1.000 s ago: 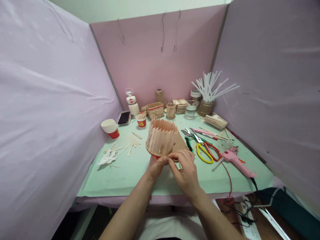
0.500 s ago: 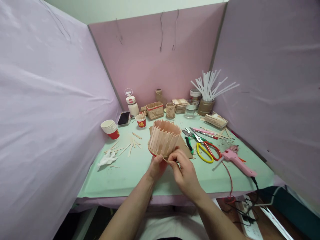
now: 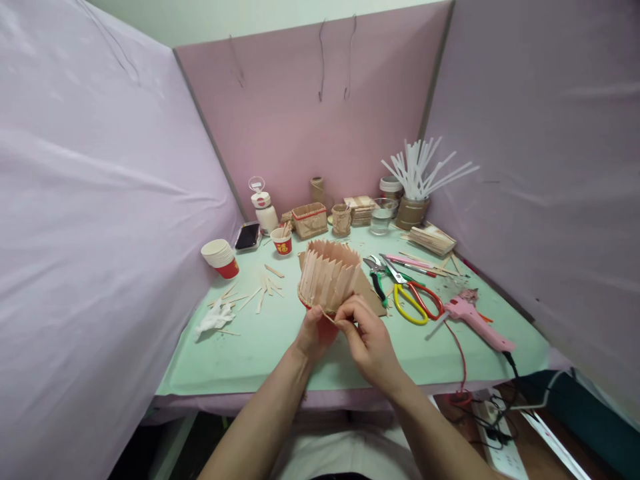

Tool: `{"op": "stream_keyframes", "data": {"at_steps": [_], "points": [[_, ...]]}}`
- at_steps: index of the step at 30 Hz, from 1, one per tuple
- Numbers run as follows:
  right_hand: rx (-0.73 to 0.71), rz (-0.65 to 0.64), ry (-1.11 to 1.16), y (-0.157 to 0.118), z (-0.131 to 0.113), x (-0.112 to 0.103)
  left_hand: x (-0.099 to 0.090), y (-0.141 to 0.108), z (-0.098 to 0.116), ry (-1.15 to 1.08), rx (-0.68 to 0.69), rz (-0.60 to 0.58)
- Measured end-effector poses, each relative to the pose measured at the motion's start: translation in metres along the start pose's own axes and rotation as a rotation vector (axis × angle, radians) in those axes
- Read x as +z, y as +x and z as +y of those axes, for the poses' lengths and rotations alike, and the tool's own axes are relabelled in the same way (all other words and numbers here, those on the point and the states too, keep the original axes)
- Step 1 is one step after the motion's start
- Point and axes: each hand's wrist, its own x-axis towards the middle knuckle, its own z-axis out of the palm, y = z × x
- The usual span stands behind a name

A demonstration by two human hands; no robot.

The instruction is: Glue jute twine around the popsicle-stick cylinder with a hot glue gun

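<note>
Your right hand is pinching the cord, which is slanting down rightward from the basket your left hand is clasping

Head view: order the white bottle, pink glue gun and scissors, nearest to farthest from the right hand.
1. Scissors: just right of the right hand.
2. Pink glue gun: farther right.
3. White bottle: far back, to the left.

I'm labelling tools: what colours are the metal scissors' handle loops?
One yellow loop, one red loop on the metal scissors; seen best in the head view.
</note>
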Motion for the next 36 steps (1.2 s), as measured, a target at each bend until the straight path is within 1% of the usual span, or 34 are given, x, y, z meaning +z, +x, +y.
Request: {"op": "stream_keyframes", "data": {"at_steps": [5, 7, 10, 12, 16, 20, 24, 29, 31, 34, 36], "points": [[0.0, 0.011, -0.04, 0.0, -0.003, -0.002, -0.002, 0.0, 0.003, 0.048, -0.021, -0.021], [-0.019, 0.024, -0.121, -0.001, -0.005, -0.002, -0.004, -0.001, 0.004, 0.093, -0.005, -0.024], [-0.075, 0.078, -0.264, -0.002, -0.007, -0.001, -0.008, -0.001, 0.004, 0.156, 0.038, -0.016], [-0.109, 0.109, -0.315, -0.003, -0.007, 0.0, -0.01, -0.001, 0.004, 0.189, 0.06, -0.008], [-0.136, 0.146, -0.327, -0.005, -0.007, 0.002, -0.01, 0.0, 0.003, 0.233, 0.11, 0.004], [-0.11, 0.217, -0.294, -0.007, -0.012, 0.006, -0.012, 0.0, 0.003, 0.27, 0.158, 0.022], [-0.076, 0.286, -0.238, -0.008, -0.015, 0.011, -0.021, -0.001, 0.0, 0.337, 0.144, 0.057], [-0.155, 0.338, -0.318, -0.01, -0.013, 0.013, -0.03, -0.003, -0.003, 0.386, 0.15, 0.017], [-0.134, 0.332, -0.294, -0.011, -0.012, 0.013, -0.029, -0.003, -0.002, 0.39, 0.149, 0.015], [-0.015, 0.301, -0.179, -0.009, -0.012, 0.012, -0.021, -0.003, -0.001, 0.359, 0.129, 0.031], [0.063, 0.28, -0.115, -0.006, -0.011, 0.009, -0.013, -0.001, 0.0, 0.293, 0.116, 0.03]]}}
